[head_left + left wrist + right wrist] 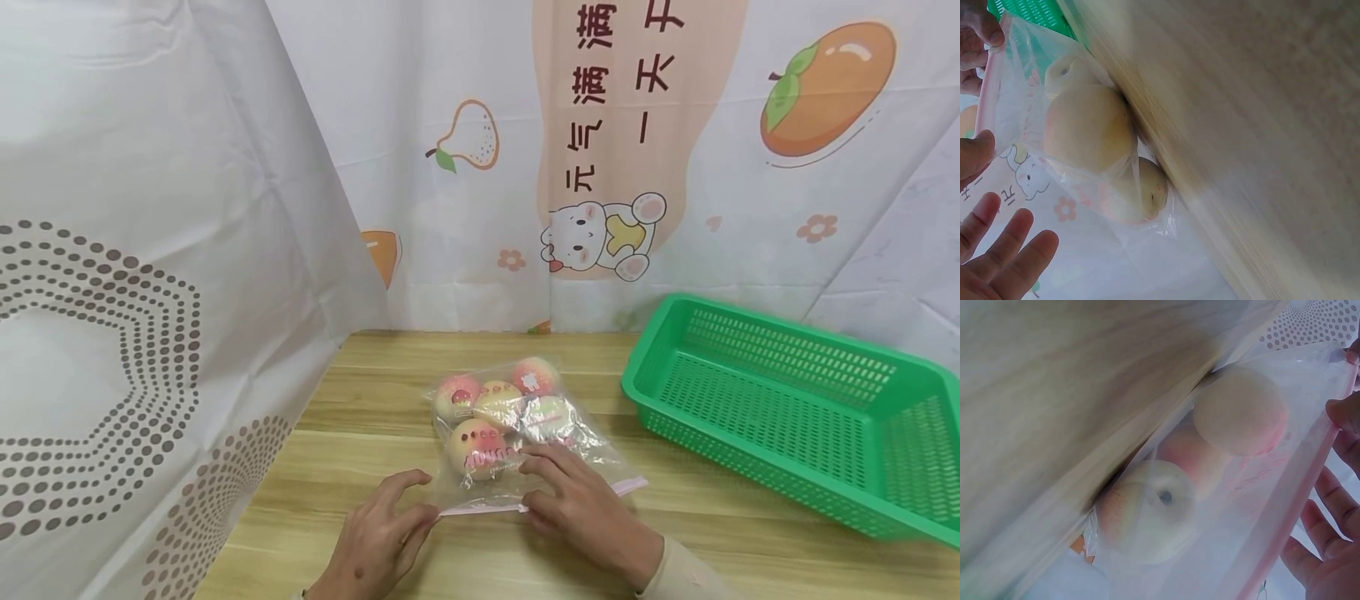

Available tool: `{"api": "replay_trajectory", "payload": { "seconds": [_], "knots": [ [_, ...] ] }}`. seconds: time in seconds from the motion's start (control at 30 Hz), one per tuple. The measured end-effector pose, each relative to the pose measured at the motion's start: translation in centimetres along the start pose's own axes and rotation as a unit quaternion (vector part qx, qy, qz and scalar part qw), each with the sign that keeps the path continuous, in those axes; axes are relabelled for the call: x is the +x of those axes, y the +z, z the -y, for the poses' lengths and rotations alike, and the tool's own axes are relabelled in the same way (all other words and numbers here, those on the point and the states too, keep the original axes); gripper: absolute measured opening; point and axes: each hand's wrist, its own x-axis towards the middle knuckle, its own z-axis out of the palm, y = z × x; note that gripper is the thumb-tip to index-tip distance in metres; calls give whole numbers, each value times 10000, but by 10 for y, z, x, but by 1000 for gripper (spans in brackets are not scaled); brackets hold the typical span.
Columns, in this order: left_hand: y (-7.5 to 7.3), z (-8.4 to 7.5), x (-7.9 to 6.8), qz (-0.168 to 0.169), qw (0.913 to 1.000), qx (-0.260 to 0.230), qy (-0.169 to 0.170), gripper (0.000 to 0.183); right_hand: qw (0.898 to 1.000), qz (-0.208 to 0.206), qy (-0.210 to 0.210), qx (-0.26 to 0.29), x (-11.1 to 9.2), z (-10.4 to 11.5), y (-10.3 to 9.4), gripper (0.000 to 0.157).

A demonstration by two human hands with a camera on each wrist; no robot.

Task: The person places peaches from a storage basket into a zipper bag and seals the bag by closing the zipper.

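A clear zip bag with several pink-and-yellow peaches inside lies on the wooden table, its pink zip edge toward me. My left hand pinches the left corner of that edge between thumb and index finger; its other fingers are spread apart in the left wrist view. Farther right along the zip, my right hand pinches the edge near its middle, the thumb pressed on the strip in the right wrist view. Pink printing on the bag partly covers the peaches.
A green perforated plastic basket stands on the table to the right of the bag. White cloth with fruit and bear prints hangs behind the table, and a dotted cloth hangs along the left side.
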Motion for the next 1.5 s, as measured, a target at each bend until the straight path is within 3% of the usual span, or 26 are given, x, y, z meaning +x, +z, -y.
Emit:
{"api": "replay_trajectory", "payload": {
  "seconds": [0.13,0.37,0.6,1.07,1.27,1.5],
  "knots": [
    [0,-1,-1,21,10000,-7,-13,44,10000,-38,8,10,-1,0,0,14],
    [0,-1,-2,-16,10000,-1,11,43,9991,280,291,94,-3,3,-2,10],
    [-1,-1,-1,-13,10000,10,16,44,9999,-73,2,-95,-5,-2,0,17],
    [-2,-1,2,-6,10000,-22,48,43,9991,230,352,59,-8,-1,-5,12],
    [-5,-3,2,163,9998,75,-126,44,9999,12,142,-78,-10,-3,-5,15],
    [-3,-2,1,-3,10000,57,5,44,9994,190,272,54,-14,-5,-6,8]
  ]
}}
